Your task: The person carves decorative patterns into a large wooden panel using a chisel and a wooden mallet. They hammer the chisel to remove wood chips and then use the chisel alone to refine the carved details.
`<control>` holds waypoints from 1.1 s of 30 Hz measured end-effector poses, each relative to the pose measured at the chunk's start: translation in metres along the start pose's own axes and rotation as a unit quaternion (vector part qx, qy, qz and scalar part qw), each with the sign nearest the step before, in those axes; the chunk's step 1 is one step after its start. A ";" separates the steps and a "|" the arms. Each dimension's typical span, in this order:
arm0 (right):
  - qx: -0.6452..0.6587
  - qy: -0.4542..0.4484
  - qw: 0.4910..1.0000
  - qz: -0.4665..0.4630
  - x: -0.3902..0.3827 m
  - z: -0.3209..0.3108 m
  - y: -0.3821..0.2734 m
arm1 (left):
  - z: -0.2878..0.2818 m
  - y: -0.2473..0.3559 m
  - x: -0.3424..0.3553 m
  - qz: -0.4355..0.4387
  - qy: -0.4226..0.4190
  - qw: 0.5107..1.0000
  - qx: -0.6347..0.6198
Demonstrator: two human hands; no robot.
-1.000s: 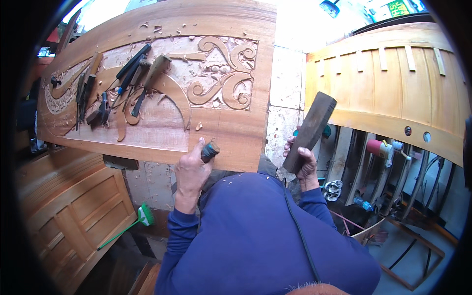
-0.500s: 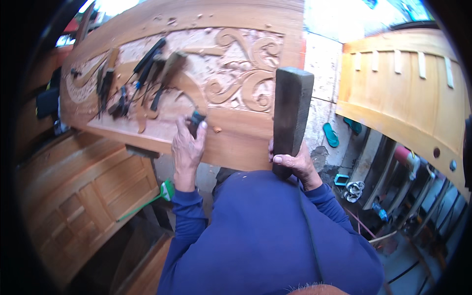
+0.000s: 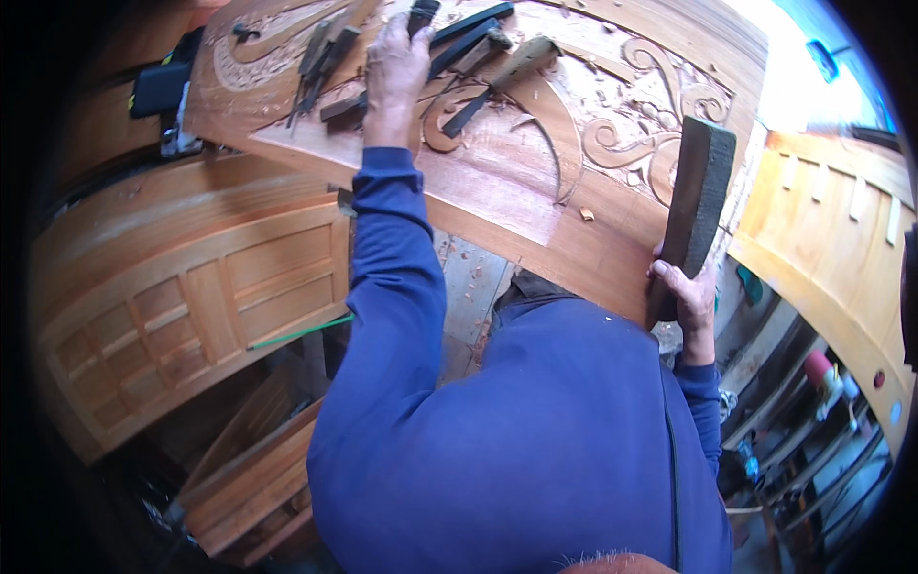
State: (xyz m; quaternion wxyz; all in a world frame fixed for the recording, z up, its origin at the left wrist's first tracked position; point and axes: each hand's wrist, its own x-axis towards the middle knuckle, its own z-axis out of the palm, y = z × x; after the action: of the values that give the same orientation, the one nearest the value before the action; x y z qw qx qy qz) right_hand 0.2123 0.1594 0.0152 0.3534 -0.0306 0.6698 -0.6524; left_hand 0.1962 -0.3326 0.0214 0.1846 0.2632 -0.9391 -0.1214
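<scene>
My left hand (image 3: 397, 81) reaches to the far side of the carved wooden panel (image 3: 459, 191), among the carving tools. Its fingers close round a dark-handled chisel (image 3: 422, 13); most of the blade is hidden. Just right of it lie black-handled chisels (image 3: 469, 43) and a chisel with a pale wooden handle (image 3: 524, 59). More chisels (image 3: 325, 62) rest to its left. At the panel's near right edge, my right hand (image 3: 690, 292) grips the lower end of a thick, squared wooden mallet (image 3: 703, 191), held upright. Raised scrolls (image 3: 626, 143) and wood shavings cover the panel's recess.
A panelled door (image 3: 201, 316) lies to the left below the bench level. On the right stands another wooden panel (image 3: 813, 230) with pale strips, above several slats (image 3: 794, 459). A black case (image 3: 160, 91) sits at the far left. A small wood chip (image 3: 586, 214) lies on the panel's border.
My left hand has moved from the panel's near edge up and away, into the tools, with a dark tool in its fingers. The view has swung left; the right hand still holds the mallet.
</scene>
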 end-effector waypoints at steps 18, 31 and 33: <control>0.185 0.196 0.953 -0.135 -0.009 0.014 0.024 | 0.022 -0.008 0.029 0.236 0.067 0.968 0.048; 0.221 0.175 0.949 -0.140 -0.007 0.005 0.034 | 0.030 -0.022 0.006 0.230 -0.002 0.963 0.140; 0.230 0.183 0.946 -0.136 -0.010 -0.002 0.036 | 0.004 0.036 0.002 0.195 0.056 0.967 0.155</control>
State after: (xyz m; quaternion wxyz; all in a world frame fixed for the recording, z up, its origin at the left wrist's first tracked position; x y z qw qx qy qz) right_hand 0.2342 0.1716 -0.0132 0.1298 0.0810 0.5443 -0.8248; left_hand 0.1766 -0.3035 0.0306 0.2136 0.1069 -0.9678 0.0791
